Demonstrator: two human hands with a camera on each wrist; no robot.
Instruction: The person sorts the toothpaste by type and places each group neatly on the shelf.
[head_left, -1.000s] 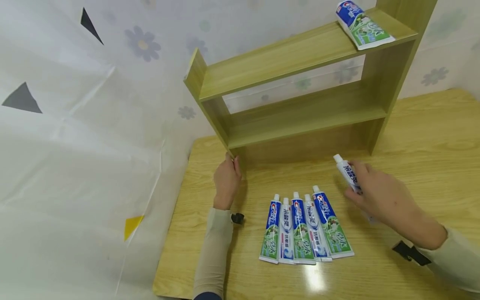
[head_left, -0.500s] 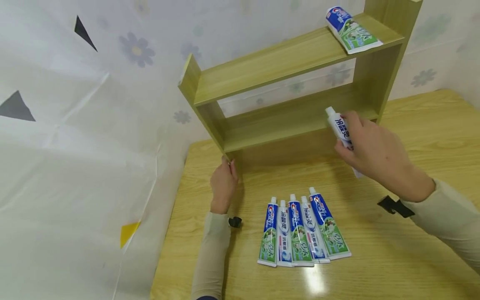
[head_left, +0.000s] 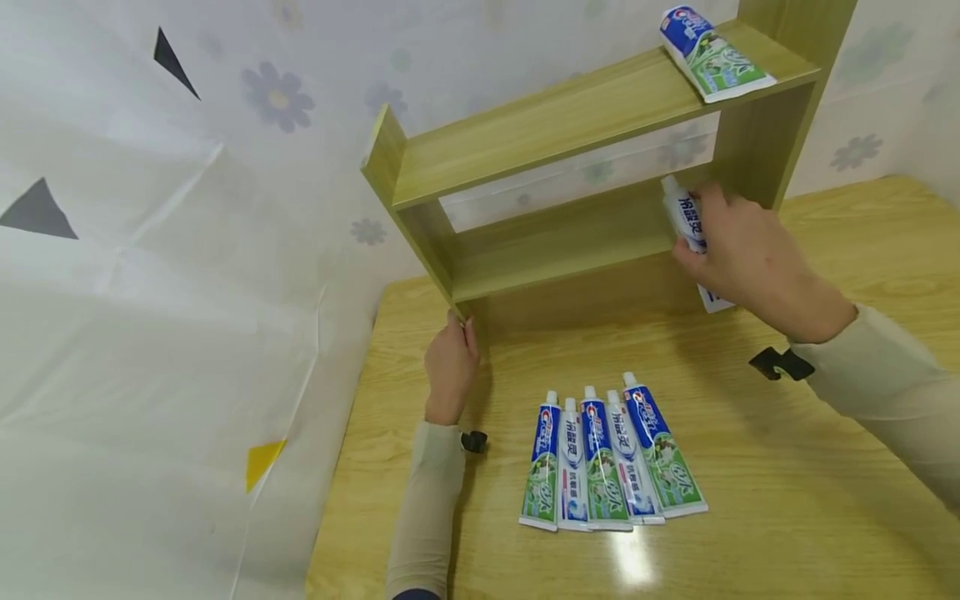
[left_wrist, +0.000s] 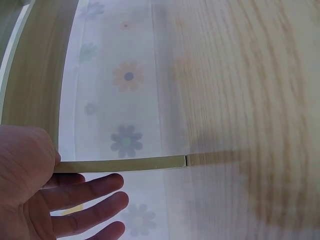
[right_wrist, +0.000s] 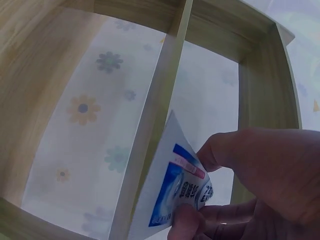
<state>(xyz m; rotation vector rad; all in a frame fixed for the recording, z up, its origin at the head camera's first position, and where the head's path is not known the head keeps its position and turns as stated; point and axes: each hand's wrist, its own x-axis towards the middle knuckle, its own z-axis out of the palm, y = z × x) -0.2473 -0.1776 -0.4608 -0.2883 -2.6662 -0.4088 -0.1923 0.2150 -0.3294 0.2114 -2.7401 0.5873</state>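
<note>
The right hand (head_left: 757, 262) grips a white toothpaste tube (head_left: 684, 215), cap end up and leftward, in front of the lower shelf board (head_left: 562, 242) near its right end. In the right wrist view, thumb and fingers pinch the tube (right_wrist: 167, 185) beside the shelf edge. The left hand (head_left: 450, 367) holds the lower left side panel of the wooden rack; in the left wrist view the hand (left_wrist: 55, 195) has the panel edge (left_wrist: 125, 164) between thumb and fingers. A blue-green tube (head_left: 712, 57) lies on the upper shelf at the right.
Several tubes lie side by side on the table in front of the rack, blue-green ones (head_left: 542, 467) alternating with white ones (head_left: 573, 467). A patterned wall covering (head_left: 300, 192) stands behind and to the left. The wooden table (head_left: 862, 350) extends to the right.
The right hand has lifted the white tube from low over the table, up and away to the front of the lower shelf. The left hand keeps its grip on the panel.
</note>
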